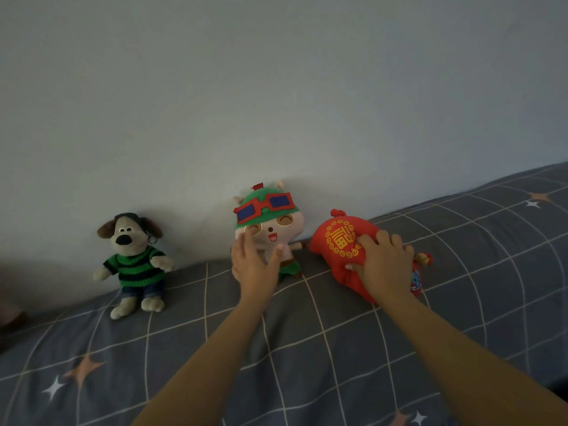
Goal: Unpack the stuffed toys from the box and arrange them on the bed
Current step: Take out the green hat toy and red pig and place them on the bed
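Your reference landmark is the green-hatted toy (270,229), which sits upright against the wall (276,87) on the bed (307,348), its face turned toward you and its long axis vertical, leaning slightly toward the red pouch side. Your left hand (253,265) is at the front of this toy, fingers spread apart and extended, with the thumb near the toy's chest and the fingertips at its cheek; the hand is not clamped on the toy, and whether the palm presses it cannot be determined. To the right of the landmark, just beside it, lies the red pouch toy (341,244), bearing a gold emblem on its upper face. Its long axis runs diagonally: the knotted top points up and back toward the wall and toward the landmark, while the lower end points toward you and away from the landmark. Your right hand (384,262) lies on top of the pouch, fingers curled down and thumb against its near side, gripping the fabric. To the left of the landmark, well apart from it, the dog toy (135,259) in a green-and-black striped sweater sits upright against the wall, facing you, legs extended toward you on the grey checked cover.
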